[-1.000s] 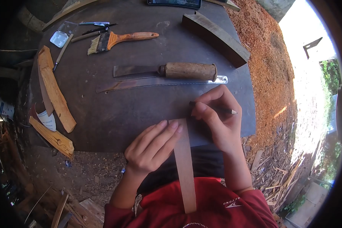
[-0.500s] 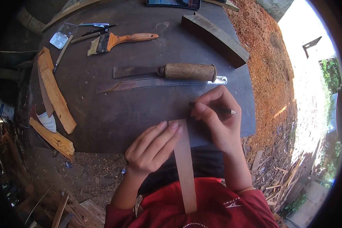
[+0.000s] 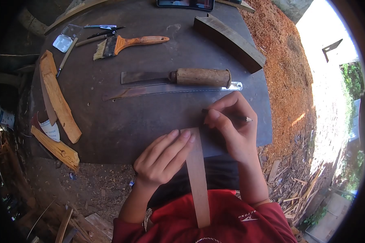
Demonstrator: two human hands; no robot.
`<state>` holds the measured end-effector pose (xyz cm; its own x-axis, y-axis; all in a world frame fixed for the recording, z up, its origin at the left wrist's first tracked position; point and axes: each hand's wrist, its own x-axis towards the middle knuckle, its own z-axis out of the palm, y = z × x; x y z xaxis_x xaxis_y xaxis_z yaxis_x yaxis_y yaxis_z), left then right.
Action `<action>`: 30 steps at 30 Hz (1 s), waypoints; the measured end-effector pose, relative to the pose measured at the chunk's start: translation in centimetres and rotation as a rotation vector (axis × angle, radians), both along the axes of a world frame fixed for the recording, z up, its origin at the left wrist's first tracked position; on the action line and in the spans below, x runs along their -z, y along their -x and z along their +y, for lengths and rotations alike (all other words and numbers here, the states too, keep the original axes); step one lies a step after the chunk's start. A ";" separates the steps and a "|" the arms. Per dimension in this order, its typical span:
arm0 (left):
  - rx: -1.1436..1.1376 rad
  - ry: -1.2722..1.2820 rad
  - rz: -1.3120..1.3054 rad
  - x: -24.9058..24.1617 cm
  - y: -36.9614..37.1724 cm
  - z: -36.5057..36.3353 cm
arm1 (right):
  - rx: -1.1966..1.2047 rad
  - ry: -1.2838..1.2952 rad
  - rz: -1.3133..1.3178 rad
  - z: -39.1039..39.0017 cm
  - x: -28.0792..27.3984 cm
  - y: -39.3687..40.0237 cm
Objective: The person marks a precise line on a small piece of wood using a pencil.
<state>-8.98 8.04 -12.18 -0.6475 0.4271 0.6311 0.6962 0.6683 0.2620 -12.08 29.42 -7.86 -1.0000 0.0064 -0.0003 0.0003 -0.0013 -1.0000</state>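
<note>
A thin, pale wooden strip (image 3: 197, 174) runs from the near edge of the table toward my red shirt. My left hand (image 3: 162, 158) holds its far end, fingers stretched together across the left edge and the thumb hidden. To the right of that end, my right hand (image 3: 235, 125) is closed round a dark pencil (image 3: 247, 119), whose sharpened tip points right, away from the strip. Beyond both hands lie a chisel (image 3: 202, 77) with a rough wooden handle and a metal ruler (image 3: 150, 90), the chisel's handle partly over the ruler.
On the dark table (image 3: 121, 121) are a wide paintbrush (image 3: 129, 42), a curved wooden block (image 3: 231, 42), pieces of wood (image 3: 61, 97) at the left, pens (image 3: 99, 26) and a small white case (image 3: 63, 43). A screen device (image 3: 185, 4) stands at the far edge. Sawdust (image 3: 288, 81) covers the ground at right.
</note>
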 end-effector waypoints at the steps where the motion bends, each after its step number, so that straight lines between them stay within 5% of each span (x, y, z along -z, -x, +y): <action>1: -0.006 0.009 0.002 -0.1 0.0 0.0 | 0.000 -0.006 0.001 0.0 -0.1 0.0; 30: -0.011 0.003 0.003 0.2 -0.1 0.0 | 0.002 -0.011 0.010 0.0 -0.1 0.0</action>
